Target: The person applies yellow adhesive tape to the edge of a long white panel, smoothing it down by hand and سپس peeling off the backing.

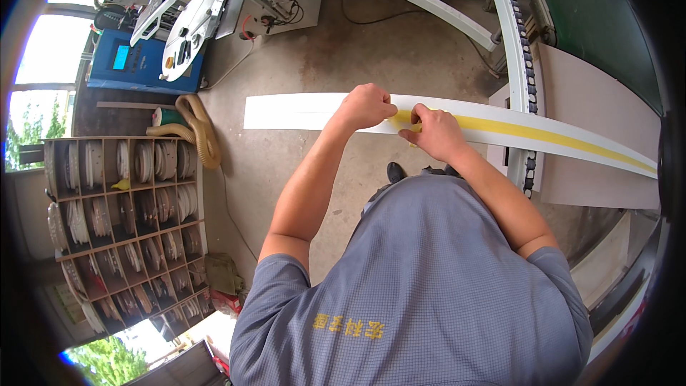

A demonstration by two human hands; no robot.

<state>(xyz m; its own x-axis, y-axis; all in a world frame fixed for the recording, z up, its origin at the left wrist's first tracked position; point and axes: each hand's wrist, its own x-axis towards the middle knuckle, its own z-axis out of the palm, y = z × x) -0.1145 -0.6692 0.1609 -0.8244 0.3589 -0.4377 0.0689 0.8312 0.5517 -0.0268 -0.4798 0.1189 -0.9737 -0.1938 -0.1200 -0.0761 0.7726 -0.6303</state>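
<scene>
A long, narrow white board (286, 111) lies crosswise in front of me, reaching far to the right. Yellow tape (529, 129) runs along its right part and ends between my hands. My left hand (364, 107) is closed over the board, its fingertips right beside the tape's end; what they pinch is hidden. My right hand (437, 132) is just to the right, fingers curled and pinching the yellow tape. A small yellow bit shows below its fingertips. To the left of my left hand the board's face is plain white.
A roller conveyor rail (525, 64) passes under the board at right, near a large pale panel (593, 129). Machinery with a white disc (189, 32) and a blue box (136, 64) stand at far left. Below them are a tan hose (204, 132) and a rack of edge-band rolls (128, 221).
</scene>
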